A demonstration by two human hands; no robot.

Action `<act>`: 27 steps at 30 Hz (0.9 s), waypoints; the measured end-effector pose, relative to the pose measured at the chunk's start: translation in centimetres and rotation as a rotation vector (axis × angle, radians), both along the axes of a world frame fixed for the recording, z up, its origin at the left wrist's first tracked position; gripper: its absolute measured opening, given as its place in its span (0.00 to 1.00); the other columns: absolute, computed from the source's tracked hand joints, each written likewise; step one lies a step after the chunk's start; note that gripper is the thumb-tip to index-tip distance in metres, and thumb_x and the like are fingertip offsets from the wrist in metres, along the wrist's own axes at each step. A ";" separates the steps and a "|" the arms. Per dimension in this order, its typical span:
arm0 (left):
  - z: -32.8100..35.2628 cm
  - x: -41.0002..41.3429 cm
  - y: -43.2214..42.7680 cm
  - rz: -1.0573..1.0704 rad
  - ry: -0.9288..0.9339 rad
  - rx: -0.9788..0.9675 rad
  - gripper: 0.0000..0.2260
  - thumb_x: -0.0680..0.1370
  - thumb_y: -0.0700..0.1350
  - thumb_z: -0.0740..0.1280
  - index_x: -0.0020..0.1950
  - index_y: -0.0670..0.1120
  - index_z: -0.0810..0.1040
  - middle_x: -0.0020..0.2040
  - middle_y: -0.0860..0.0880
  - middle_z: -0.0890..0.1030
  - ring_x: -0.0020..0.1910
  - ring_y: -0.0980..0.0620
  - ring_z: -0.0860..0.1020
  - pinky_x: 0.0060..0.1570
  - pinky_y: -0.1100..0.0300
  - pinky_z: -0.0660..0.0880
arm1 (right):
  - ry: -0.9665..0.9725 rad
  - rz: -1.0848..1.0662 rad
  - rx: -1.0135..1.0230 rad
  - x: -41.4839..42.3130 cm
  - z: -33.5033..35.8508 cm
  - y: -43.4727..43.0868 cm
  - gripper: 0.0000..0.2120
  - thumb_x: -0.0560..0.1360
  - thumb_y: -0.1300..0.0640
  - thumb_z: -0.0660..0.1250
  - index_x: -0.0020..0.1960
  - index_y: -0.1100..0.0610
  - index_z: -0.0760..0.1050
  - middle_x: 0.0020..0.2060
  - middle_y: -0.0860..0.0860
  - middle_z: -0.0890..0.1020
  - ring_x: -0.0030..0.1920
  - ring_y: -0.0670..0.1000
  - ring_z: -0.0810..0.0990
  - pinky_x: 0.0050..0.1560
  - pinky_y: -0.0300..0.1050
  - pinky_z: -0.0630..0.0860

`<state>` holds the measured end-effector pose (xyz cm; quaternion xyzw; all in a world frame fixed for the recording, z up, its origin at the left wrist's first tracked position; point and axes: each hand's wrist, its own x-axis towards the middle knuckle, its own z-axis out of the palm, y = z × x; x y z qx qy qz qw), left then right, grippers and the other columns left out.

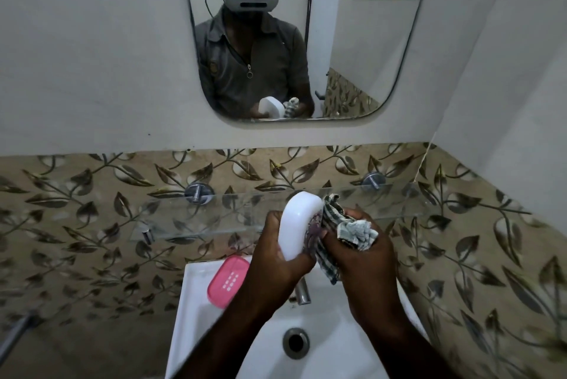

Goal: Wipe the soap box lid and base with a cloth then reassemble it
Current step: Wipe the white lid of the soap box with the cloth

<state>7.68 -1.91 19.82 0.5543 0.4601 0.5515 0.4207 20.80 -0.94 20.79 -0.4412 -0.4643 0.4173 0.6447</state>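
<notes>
1. Head view, counted: two bare hands, one white soap box lid (pixel 296 225), one pink soap box base (pixel 227 282), one checked cloth (pixel 337 234), one white sink (pixel 196 311), one chrome tap (pixel 302 291), one glass shelf (pixel 196 216) and one mirror (pixel 352 41).
2. The lid is a smooth, glossy white oval with rounded edges, held upright on its long axis above the sink.
3. The base is a pink rounded rectangle of plastic with rows of small white slots in its middle; it lies flat on the sink's back left ledge, well apart from both hands.
4. The cloth is a soft woven fabric in a dark and pale check, crumpled, with a frayed pale end sticking up.
5. The left hand (pixel 276 251) wraps the lid's lower half, its grip closed round the edge with the thumb on the near face.
6. The right hand (pixel 359 253) has its grip bunched tightly on the cloth, pressing it against the lid's right side; one tail hangs down below the hand.
7. The shelf is clear glass on two round metal wall mounts, behind the hands; the wall tiles carry a leaf pattern.
8. The mirror shows the lid and cloth held in front of the person's grey shirt.
</notes>
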 end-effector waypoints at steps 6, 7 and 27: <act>0.1 -0.5 0.0 -0.051 -0.069 -0.145 0.33 0.59 0.46 0.72 0.64 0.55 0.72 0.57 0.50 0.81 0.57 0.49 0.80 0.50 0.57 0.79 | 0.061 0.065 -0.073 0.2 0.0 0.6 0.19 0.69 0.77 0.67 0.44 0.54 0.82 0.40 0.52 0.87 0.44 0.57 0.85 0.45 0.50 0.82; 0.3 -0.7 0.0 -0.033 -0.051 -0.167 0.33 0.58 0.47 0.71 0.63 0.55 0.73 0.57 0.48 0.81 0.57 0.47 0.79 0.48 0.56 0.78 | 0.068 0.007 -0.040 0.5 0.4 0.7 0.21 0.69 0.78 0.66 0.42 0.52 0.82 0.38 0.51 0.86 0.43 0.58 0.84 0.44 0.50 0.81; 2.5 -0.7 -1.3 -0.009 0.217 -0.029 0.12 0.66 0.43 0.69 0.48 0.55 0.80 0.45 0.55 0.84 0.45 0.60 0.80 0.43 0.67 0.75 | -0.926 0.203 0.736 0.9 4.6 -0.5 0.24 0.67 0.60 0.63 0.63 0.57 0.77 0.62 0.48 0.79 0.64 0.47 0.77 0.67 0.44 0.71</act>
